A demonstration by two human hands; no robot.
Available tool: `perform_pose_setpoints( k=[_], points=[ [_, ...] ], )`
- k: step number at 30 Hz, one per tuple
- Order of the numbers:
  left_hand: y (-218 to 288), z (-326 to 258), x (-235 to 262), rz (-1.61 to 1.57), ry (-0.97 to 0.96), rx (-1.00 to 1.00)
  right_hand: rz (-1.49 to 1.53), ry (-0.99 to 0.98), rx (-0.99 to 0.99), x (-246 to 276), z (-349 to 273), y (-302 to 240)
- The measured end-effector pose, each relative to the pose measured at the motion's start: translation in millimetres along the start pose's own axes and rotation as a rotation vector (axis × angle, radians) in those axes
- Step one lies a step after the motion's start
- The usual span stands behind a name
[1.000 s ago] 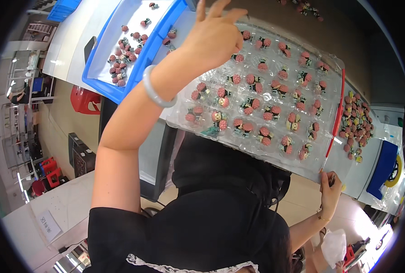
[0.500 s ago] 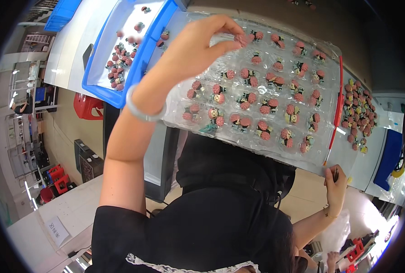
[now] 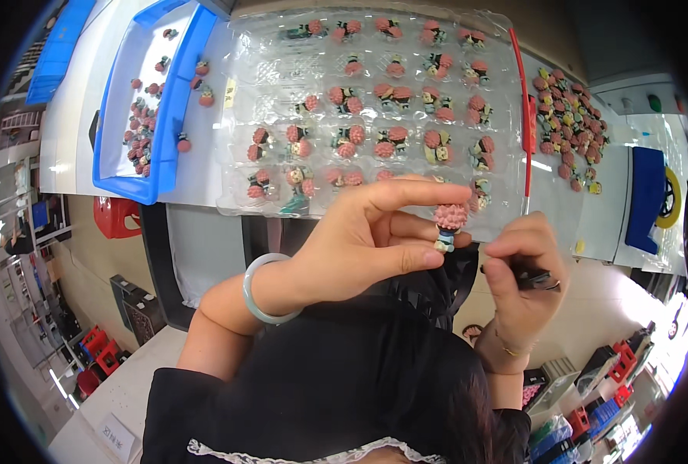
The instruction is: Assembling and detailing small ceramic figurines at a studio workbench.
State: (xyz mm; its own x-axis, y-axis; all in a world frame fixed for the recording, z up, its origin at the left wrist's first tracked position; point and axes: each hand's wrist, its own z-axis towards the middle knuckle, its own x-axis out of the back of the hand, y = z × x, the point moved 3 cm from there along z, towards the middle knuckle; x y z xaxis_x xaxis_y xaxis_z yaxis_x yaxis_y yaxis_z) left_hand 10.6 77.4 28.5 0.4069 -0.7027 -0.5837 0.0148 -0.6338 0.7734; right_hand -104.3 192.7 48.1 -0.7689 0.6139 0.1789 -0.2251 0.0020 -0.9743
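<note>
The left hand [image 3: 367, 247] pinched a pink-topped figurine [image 3: 448, 226] between thumb and forefinger, just in front of the clear tray [image 3: 282, 73] of like figurines. The right hand [image 3: 523, 282], just beside it, was curled shut around a dark tool [image 3: 536, 280].

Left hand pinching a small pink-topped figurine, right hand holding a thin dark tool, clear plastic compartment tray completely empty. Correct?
Not quite. In the head view the clear plastic compartment tray is not empty: most compartments hold small pink-topped figurines. The rest stands: the left hand pinches a small pink-topped figurine, and the right hand holds a thin dark tool.
</note>
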Motion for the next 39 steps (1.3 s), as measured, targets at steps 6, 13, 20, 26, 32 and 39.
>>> perform_pose_setpoints(
  k=[6, 13, 20, 26, 32, 39],
  points=[
    [-2, 0, 2, 0.559, 0.053, -0.447, -0.069, -0.038, 0.04, -10, -4, 2],
    [4, -3, -1, 0.941, 0.084, -0.755, -0.041, -0.049, -0.018, -10, -2, 4],
    [2, -5, -5, 0.992, -0.021, -0.848, 0.069, -0.111, -0.188, -6, 2, 7],
    [7, -5, -5, 1.034, -0.023, -0.82, 0.066, -0.15, -0.001, -8, 3, 10],
    [9, -3, -6, 1.034, 0.034, -0.795, -0.058, -0.079, 0.256, -9, -4, 4],
    [-3, 4, -3, 0.636, -0.002, -0.474, -0.015, -0.025, 0.153, 22, -21, 19]
  ],
)
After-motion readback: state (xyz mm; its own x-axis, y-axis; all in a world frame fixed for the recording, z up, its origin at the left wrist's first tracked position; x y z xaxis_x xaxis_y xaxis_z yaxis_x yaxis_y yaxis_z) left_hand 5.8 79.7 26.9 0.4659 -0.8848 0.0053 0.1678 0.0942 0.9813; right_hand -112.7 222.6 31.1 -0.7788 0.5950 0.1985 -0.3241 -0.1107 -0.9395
